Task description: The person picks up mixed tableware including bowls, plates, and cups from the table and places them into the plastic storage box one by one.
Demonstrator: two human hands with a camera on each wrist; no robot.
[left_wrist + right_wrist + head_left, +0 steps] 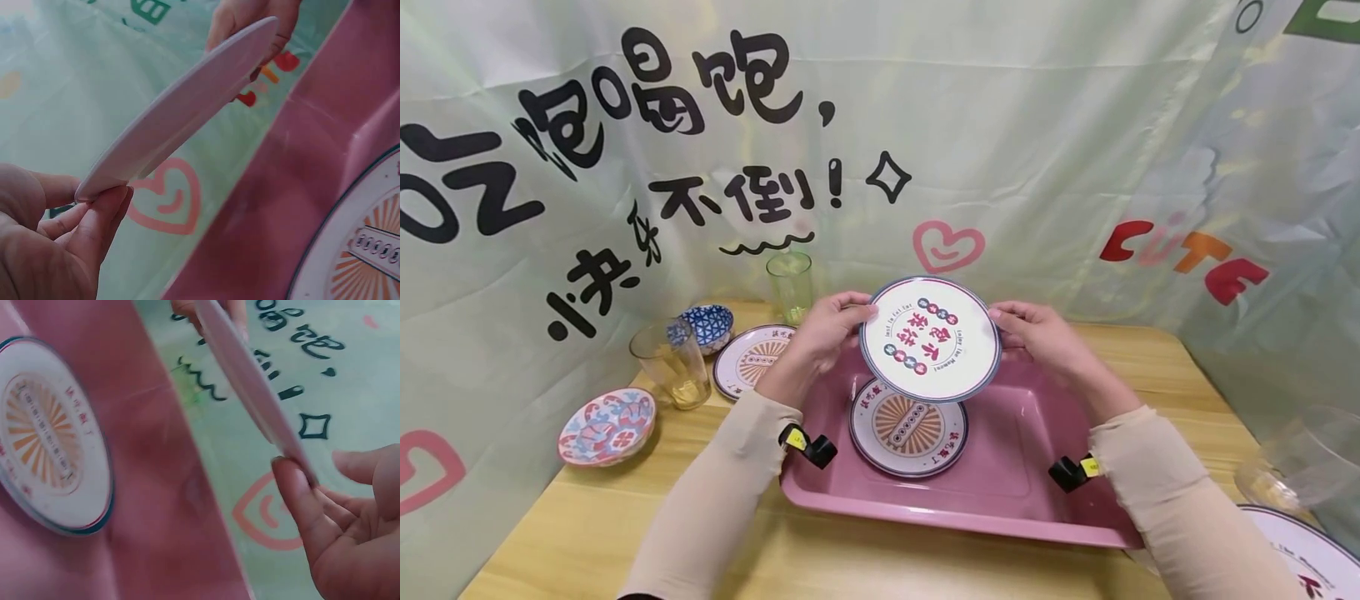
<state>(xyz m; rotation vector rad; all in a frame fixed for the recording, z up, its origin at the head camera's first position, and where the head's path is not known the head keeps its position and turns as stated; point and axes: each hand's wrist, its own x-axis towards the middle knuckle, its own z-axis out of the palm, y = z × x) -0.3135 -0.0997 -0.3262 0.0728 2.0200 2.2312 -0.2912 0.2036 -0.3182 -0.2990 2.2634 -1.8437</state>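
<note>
Left hand (823,337) pinches white plate (930,339) at rim's 9 o'clock. Sunburst plate (910,427) already in pink tub (1000,437), 7 o'clock from it. White one's raised, not set down; I'd say partway. Right hand (1043,336): fingers curled under, 3 o'clock.

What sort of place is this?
Likely a staged dining or kitchen mock-up: a printed, creased fabric-like backdrop hangs behind a wooden table, which bears a pink basin, with a plate held over it.

The head view is bright, both wrist views dimmer and softer.
</note>
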